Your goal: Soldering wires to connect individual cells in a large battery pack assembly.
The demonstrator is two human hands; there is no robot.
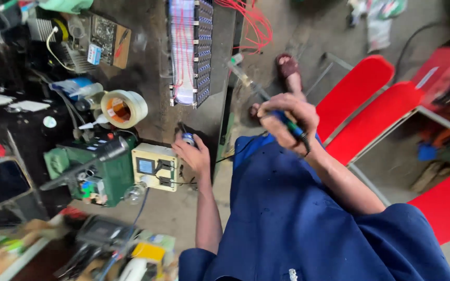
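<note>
Even, diffuse daylight fills the scene; no single source shows and shadows are soft. The upper left corner and left edge sit in deep shade. The red chairs [371, 104] are strongly saturated. A faint sheen lies on the tape roll [124, 109] and bulb [134, 193]. Wide-angle distortion bends lines near the edges. The bottom left clutter is smeared by blur; the right hand [287, 122] and soldering iron [266, 99] are slightly motion-blurred.
</note>
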